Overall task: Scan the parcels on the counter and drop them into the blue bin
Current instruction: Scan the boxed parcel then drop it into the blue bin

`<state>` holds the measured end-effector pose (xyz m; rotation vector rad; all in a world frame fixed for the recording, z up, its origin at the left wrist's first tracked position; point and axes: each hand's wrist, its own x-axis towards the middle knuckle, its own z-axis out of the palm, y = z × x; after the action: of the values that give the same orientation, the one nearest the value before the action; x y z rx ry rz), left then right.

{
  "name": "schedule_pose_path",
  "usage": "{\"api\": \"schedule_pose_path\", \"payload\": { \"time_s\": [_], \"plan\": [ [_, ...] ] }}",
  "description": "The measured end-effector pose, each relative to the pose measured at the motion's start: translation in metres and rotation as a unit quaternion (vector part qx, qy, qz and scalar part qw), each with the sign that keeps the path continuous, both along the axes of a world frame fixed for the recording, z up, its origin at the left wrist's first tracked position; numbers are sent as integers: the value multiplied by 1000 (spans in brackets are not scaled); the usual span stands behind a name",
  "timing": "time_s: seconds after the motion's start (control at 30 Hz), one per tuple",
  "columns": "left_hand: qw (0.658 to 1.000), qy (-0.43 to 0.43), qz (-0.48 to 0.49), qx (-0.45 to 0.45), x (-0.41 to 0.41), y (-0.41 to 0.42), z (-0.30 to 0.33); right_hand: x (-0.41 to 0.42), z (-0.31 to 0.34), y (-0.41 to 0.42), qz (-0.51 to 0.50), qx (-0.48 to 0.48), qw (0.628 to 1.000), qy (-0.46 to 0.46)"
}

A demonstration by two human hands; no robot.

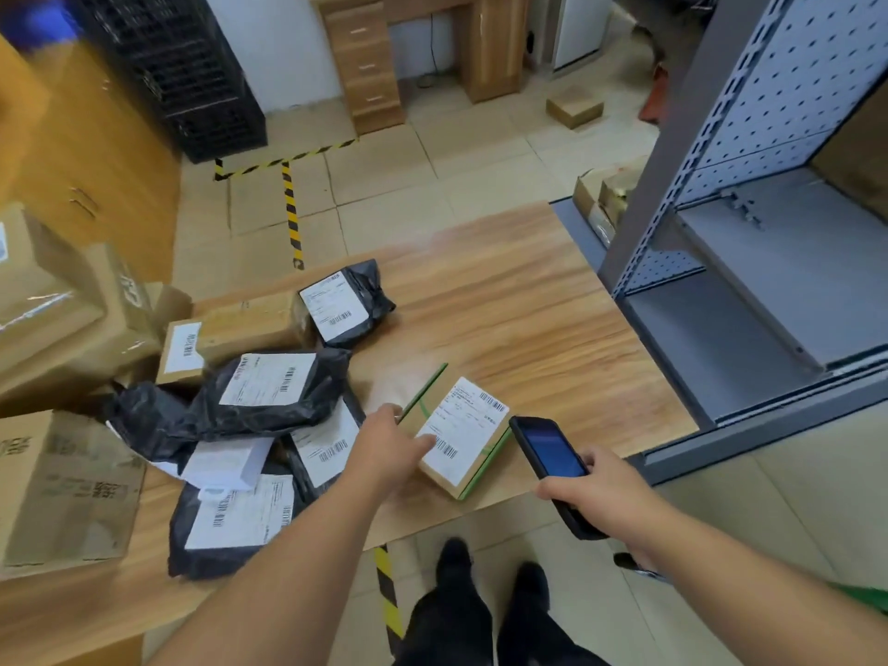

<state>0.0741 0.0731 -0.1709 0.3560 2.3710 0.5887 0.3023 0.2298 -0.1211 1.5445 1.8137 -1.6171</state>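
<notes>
One small cardboard box (456,437) with green edging lies near the front edge of the counter (528,300), its white label (463,427) facing up; the left hand (391,442) rests on the box's left side, thumb laid on the label's near corner by a barcode, fingers reaching over the far edge; whether they curl round that edge I cannot tell; the right hand (588,487) is clamped on a black handheld scanner (552,461), its screen lit and its head just beside the box's right edge.

Scanning well, I judge, means keeping the box steady and flat, drawing the thumb clear of the barcode, and tilting the scanner's head toward the label rather than past it; only after a good read should the left hand lift the box; no bin is plainly in view, only a blurred blue patch at the upper left, so the drop calls for a turn of the body.

Several more parcels wait to the left: black plastic mailers (269,396) heaped together, labels up, with brown cartons (62,483) beside and behind them; the counter is pale wood grain; a grey metal shelf (749,262) stands at its right; the tiled floor carries yellow-and-black tape (291,211); a wooden desk (375,64) and a black crate (192,74) stand by the far wall.
</notes>
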Motion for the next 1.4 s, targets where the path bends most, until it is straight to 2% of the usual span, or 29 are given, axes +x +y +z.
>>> {"api": "schedule_pose_path", "payload": {
  "time_s": [0.23, 0.57, 1.03, 1.3, 1.4],
  "plan": [
    [996, -15, -57, -63, -33, 34, -41, -8, -18, 11, -43, -20, 998, -36],
    [986, -69, -114, -101, -44, 46, -76, -21, -38, -2, -77, -47, 994, -63],
    [986, -105, -59, -112, -28, 56, -75, -15, -32, -2, -115, -38, 991, -56],
    [961, -258, 26, -92, -11, 50, -89, -8, -26, -4, -129, -37, 990, -48],
    [956, -278, 36, -85, -8, 49, -75, -5, -24, -3, -131, -38, 990, -46]
  ]
}}
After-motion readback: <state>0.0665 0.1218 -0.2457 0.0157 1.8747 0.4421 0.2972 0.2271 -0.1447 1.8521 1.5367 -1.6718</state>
